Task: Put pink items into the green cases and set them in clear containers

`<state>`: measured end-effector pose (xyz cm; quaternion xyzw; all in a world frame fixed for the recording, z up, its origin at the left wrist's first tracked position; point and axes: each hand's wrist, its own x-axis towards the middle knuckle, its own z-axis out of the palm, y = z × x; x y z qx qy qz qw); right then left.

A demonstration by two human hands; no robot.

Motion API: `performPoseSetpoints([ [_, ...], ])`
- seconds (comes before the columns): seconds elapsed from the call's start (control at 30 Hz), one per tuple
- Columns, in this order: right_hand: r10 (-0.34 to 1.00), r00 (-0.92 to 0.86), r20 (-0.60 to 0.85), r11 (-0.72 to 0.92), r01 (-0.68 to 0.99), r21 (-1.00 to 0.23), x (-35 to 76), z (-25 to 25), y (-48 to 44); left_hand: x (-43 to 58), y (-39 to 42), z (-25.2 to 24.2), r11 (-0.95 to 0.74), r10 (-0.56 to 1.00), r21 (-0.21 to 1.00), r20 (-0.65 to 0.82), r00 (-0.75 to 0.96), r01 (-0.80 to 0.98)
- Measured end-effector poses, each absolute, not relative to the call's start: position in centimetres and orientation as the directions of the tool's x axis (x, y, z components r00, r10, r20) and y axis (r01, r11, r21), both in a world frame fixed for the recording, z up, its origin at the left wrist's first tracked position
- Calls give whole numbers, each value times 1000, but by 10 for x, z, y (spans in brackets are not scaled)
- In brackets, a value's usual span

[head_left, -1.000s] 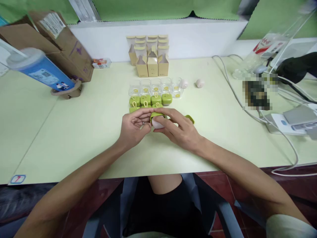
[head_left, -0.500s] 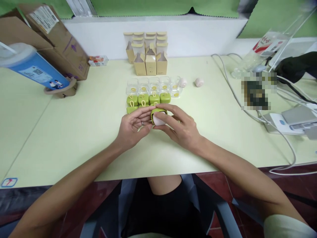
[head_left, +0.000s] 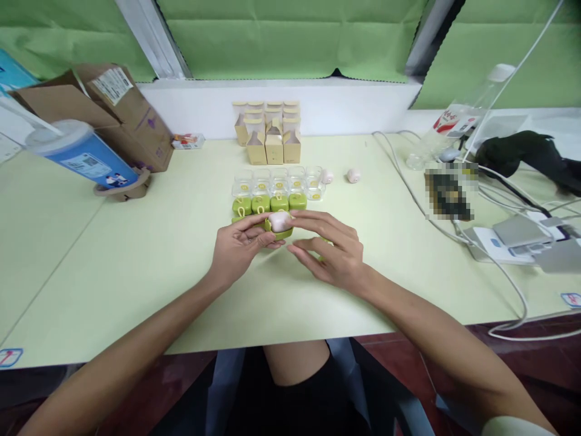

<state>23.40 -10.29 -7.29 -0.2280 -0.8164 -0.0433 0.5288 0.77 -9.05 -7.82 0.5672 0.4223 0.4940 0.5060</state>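
Observation:
My left hand (head_left: 236, 246) and my right hand (head_left: 330, 251) meet above the pale green table (head_left: 136, 266). Between their fingertips is a small white rounded case (head_left: 280, 220) sitting in a green silicone cover (head_left: 282, 232). The left hand pinches the cover from the left. The right hand's forefinger and thumb touch it from the right, the other fingers spread. Just behind stand rows of green covered cases (head_left: 262, 203) and clear plastic boxes (head_left: 278, 181).
Tan cardboard cartons (head_left: 270, 133) stand at the back. Two loose white cases (head_left: 353, 175) lie to the right of the clear boxes. A blue cup (head_left: 82, 154) and brown boxes (head_left: 113, 109) are at left. Cables (head_left: 422, 206), a bottle (head_left: 454, 118) and devices crowd the right side.
The view has tilted up, so everything sits lower in frame. The white case now shows on top of the green cover, and my right hand's fingers have loosened and spread.

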Motion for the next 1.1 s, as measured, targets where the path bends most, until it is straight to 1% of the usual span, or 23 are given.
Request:
performPoseSetpoints([
  [0.07,298,-334,894,903,403,-150,234,-68,-104,7,-91,-77,-102,985,994,107,138,-42],
  [0.2,354,-452,819,877,464,-124,233,-66,-103,7,-93,-80,-86,974,992,104,200,-94],
  [0.27,302,-469,830,900,427,-86,233,-67,-103,8,-94,-83,-84,971,988,110,212,-130],
  [0.33,245,-426,871,917,395,-65,233,-69,-104,9,-93,-86,-69,972,984,103,211,-164],
  [0.37,243,-417,876,914,402,-62,233,-69,-105,9,-94,-87,-58,972,982,96,214,-178],
  [0.43,297,-457,839,884,463,-61,234,-71,-105,11,-95,-87,-39,969,981,83,234,-190],
  [0.5,370,-526,766,847,529,-46,234,-74,-104,13,-97,-86,-40,960,983,88,265,-182],
  [0.57,415,-552,723,839,539,-70,235,-78,-102,14,-101,-83,-61,939,985,110,326,-159],
  [0.6,430,-545,720,844,526,-106,235,-79,-100,14,-103,-81,-79,923,986,128,363,-147],
  [0.67,474,-488,733,843,493,-217,238,-79,-97,12,-104,-78,-141,892,983,179,415,-121],
  [0.73,578,-377,724,794,467,-390,243,-76,-92,8,-102,-77,-284,886,957,284,367,-55],
  [0.77,654,-307,691,742,438,-508,247,-73,-89,5,-99,-78,-391,875,920,366,316,16],
  [0.8,737,-246,629,670,384,-635,251,-70,-86,2,-96,-79,-507,844,855,466,268,111],
  [0.83,813,-202,546,582,310,-751,256,-68,-82,-1,-91,-81,-609,791,763,563,239,218],
  [0.87,870,-180,460,491,228,-840,261,-67,-79,-4,-86,-82,-683,729,659,642,236,315],
  [0.9,906,-175,384,412,163,-897,265,-66,-75,-6,-82,-84,-728,673,565,697,248,389],
  [0.93,928,-178,327,352,133,-927,269,-66,-71,-8,-77,-86,-748,637,499,726,259,439],
  [1.0,944,-184,273,305,182,-935,275,-68,-64,-12,-71,-88,-738,621,457,748,234,497],
  [1.1,929,-219,298,363,380,-851,278,-72,-58,-17,-65,-88,-659,656,515,750,83,549],
])
